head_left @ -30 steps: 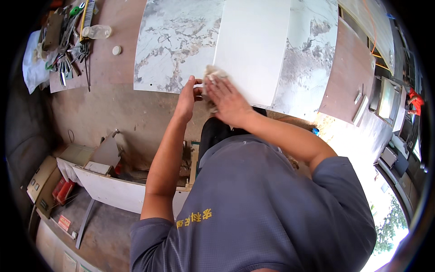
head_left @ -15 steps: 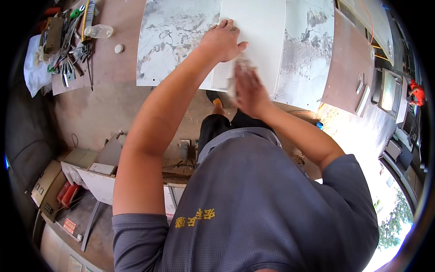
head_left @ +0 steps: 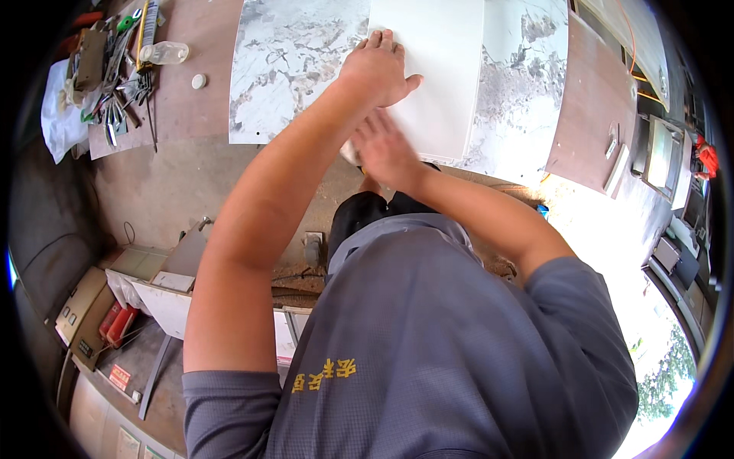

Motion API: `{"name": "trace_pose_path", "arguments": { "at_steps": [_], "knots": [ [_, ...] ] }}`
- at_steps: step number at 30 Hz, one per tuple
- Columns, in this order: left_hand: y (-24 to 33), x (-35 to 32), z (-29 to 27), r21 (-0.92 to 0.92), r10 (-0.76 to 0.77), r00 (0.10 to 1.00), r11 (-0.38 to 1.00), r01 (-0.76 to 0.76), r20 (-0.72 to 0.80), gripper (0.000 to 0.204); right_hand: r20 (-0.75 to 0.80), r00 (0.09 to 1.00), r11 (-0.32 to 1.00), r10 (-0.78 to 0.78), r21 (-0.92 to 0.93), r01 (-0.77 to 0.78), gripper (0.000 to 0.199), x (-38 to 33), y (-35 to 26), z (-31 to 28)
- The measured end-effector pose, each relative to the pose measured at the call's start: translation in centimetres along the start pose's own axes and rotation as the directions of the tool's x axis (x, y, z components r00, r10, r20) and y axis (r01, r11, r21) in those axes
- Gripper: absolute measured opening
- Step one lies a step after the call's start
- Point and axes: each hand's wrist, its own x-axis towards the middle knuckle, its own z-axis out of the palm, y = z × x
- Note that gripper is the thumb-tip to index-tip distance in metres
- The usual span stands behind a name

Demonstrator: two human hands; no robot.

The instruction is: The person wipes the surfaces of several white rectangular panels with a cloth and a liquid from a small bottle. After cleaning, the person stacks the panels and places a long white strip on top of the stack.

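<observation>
My left hand (head_left: 377,70) lies flat on a plain white panel (head_left: 440,84), fingers spread and thumb out to the right. That panel sits on a larger grey-and-white marble-patterned board (head_left: 294,73). Just below it, at the near edge of the white panel, is my right hand (head_left: 388,150), smeared by motion. Its fingers press over a pale, rag-like thing (head_left: 350,153), mostly hidden beneath them; its exact kind cannot be made out.
Hand tools (head_left: 122,84), a clear plastic bottle (head_left: 165,53) and a white cap (head_left: 199,81) lie at the left on the brown tabletop (head_left: 210,46). A white strip (head_left: 616,170) rests at the right edge. Behind me stands a tan box (head_left: 84,314). A person in red (head_left: 706,157) is far right.
My right hand has swept left with the pale rag-like thing, from the middle of the white panel's near end to its left corner, under my left wrist. My left hand stays in place.
</observation>
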Motion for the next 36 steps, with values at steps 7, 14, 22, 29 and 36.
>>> {"name": "trace_pose_path", "arguments": {
  "at_steps": [7, 14, 22, 29, 36],
  "knots": [
    [-0.8, 0.0, 0.0, -0.059, -0.004, 1.000, 0.998, 0.005, 0.009, 0.074, 0.547, 0.815, 0.584, 0.193, 0.603, -0.543, 0.037, -3.0, 4.7, -6.2],
    [-1.0, 0.7, 0.6, -0.040, 0.022, 0.999, 0.999, -0.024, -0.031, 0.074, 0.067, 0.935, 0.932, 0.347, 0.091, -0.352, 0.041, -7.4, 8.2, -6.0],
    [-0.7, 0.1, 0.4, -0.034, 0.016, 1.000, 0.999, -0.017, -0.014, 0.074, 0.106, 0.988, 0.993, 0.114, -0.051, -0.109, 0.066, -5.0, 0.9, -1.2],
    [-0.5, -0.1, -0.1, -0.015, 0.002, 1.000, 1.000, -0.002, -0.003, 0.072, 0.143, 0.987, 0.992, -0.073, -0.096, 0.087, 0.050, -6.2, 2.1, -1.9],
    [-0.9, -0.2, 0.2, -0.020, 0.010, 1.000, 1.000, -0.010, 0.013, 0.072, 0.135, 0.985, 0.994, -0.112, -0.004, 0.114, 0.050, -7.8, 3.4, -2.5]
  ]
}}
